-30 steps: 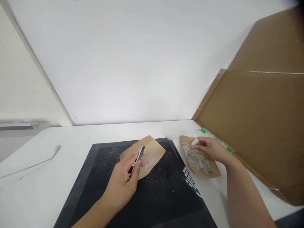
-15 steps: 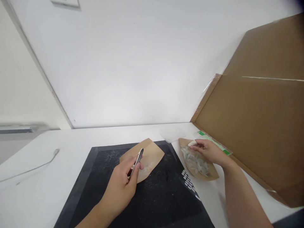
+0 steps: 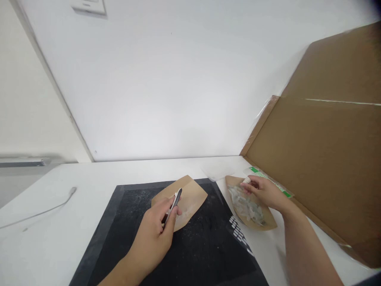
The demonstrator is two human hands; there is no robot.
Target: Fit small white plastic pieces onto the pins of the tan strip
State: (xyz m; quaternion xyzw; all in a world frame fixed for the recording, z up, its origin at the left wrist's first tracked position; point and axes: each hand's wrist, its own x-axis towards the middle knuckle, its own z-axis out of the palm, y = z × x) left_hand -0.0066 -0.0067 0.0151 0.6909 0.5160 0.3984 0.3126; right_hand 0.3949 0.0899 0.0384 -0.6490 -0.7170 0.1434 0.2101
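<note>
My left hand [image 3: 157, 226] is closed around a slim black-and-white tool [image 3: 175, 202], its kind unclear, with the upper end pointing up. Below it, partly covered by the hand, lies a brown paper tray [image 3: 195, 194] with a little whitish residue, on a black mat [image 3: 205, 246]. My right hand [image 3: 264, 190] pinches a small white piece [image 3: 247, 180] between thumb and fingers. That hand is over the far end of a second brown paper tray [image 3: 269, 222], which holds many translucent whitish pieces [image 3: 247, 206].
A tall cardboard panel [image 3: 321, 159] stands along the right side, with a green-and-white strip [image 3: 285, 192] at its foot. A clear plastic item [image 3: 217, 172] lies behind the mat. On the white table's left is a grey cable [image 3: 56, 206]. A white wall [image 3: 166, 99] rises behind.
The whole view has shifted slightly. In my right hand the white piece now stands more upright. My left hand still holds the tool in nearly the same place.
</note>
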